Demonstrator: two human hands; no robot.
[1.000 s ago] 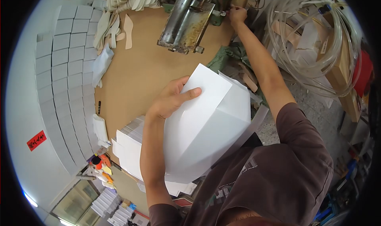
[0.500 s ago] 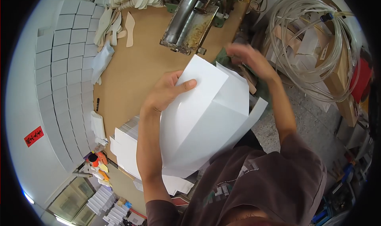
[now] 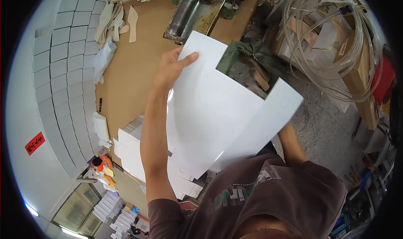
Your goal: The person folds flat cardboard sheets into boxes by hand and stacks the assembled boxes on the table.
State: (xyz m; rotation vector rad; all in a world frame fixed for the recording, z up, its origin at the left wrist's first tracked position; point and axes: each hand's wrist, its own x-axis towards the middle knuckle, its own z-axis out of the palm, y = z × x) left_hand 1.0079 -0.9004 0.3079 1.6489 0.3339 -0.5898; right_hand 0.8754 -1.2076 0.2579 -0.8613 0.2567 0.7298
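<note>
A large white cardboard sheet (image 3: pixel 214 100) with a notch cut in its far edge spreads before my body, its near part against my shirt. My left hand (image 3: pixel 174 65) grips the sheet's far left corner, thumb on top and fingers underneath. My right forearm (image 3: pixel 292 144) passes beneath the sheet's right side, and the sheet hides that hand. Below my left arm, a stack of flat white cardboard pieces (image 3: pixel 130 155) lies on the brown worktable (image 3: pixel 130 77).
A metal roller machine (image 3: pixel 187 14) stands at the table's far end. White boxes (image 3: pixel 58 75) are stacked along the left. Pale shoe-insole-shaped pieces (image 3: pixel 133 23) lie at the back. A green sack (image 3: pixel 252 54), coiled clear hose (image 3: pixel 289 42) and cartons (image 3: pixel 361 84) are on the right.
The sheet's folded-up flaps have opened out nearly flat, and it has shifted upward with my left hand. My right hand has gone from above the far edge to underneath the sheet.
</note>
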